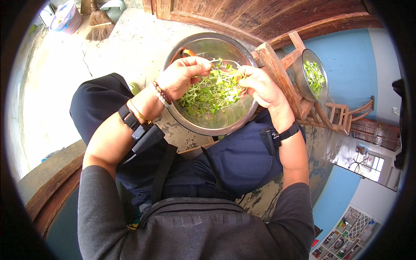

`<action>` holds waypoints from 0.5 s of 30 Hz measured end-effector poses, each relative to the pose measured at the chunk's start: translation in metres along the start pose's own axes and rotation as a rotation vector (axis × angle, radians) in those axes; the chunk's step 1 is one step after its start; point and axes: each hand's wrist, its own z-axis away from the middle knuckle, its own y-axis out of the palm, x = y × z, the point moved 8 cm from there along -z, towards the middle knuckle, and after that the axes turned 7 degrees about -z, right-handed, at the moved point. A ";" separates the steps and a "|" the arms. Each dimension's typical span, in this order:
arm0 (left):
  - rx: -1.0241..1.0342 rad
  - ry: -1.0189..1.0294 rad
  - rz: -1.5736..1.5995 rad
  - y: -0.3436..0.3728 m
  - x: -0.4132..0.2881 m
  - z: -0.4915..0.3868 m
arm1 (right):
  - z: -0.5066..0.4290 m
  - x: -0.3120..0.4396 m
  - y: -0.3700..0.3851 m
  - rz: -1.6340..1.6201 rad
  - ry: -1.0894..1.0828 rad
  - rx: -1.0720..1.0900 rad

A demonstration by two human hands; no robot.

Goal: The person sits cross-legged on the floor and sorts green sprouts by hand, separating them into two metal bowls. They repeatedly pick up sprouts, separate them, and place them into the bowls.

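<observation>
A wide stainless steel basin point(208, 129) stands before me, near my knees. Loose green sprouts point(208, 97) with pale stems lie in it. Above its left side, my left hand point(185, 74) pinches sprout stems between thumb and forefinger. My right hand point(258, 84) closes its fingertips on more sprouts over the basin's right side. Some stems span the gap between both hands. Behind my left hand, an orange-handled tool point(187, 52) rests at the basin's back left; the rest of it is hidden.
A metal strainer point(297, 78) holding sprouts rests on a wooden chair point(282, 78) to the right. A wooden door point(247, 16) borders the back. At the back left are a straw broom point(100, 26), a purple basket point(70, 21) and a dustpan point(114, 9).
</observation>
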 end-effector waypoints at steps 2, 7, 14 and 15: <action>-0.042 -0.013 0.099 -0.007 0.001 -0.001 | 0.001 0.001 -0.003 -0.062 0.024 0.008; -0.047 -0.009 0.202 -0.009 0.001 -0.004 | 0.002 0.004 -0.010 -0.209 0.014 -0.005; -0.007 -0.036 0.199 -0.008 0.003 -0.004 | 0.002 0.004 -0.012 -0.220 0.020 0.002; -0.009 -0.038 0.202 -0.007 0.003 -0.004 | 0.003 0.002 -0.013 -0.206 0.031 -0.006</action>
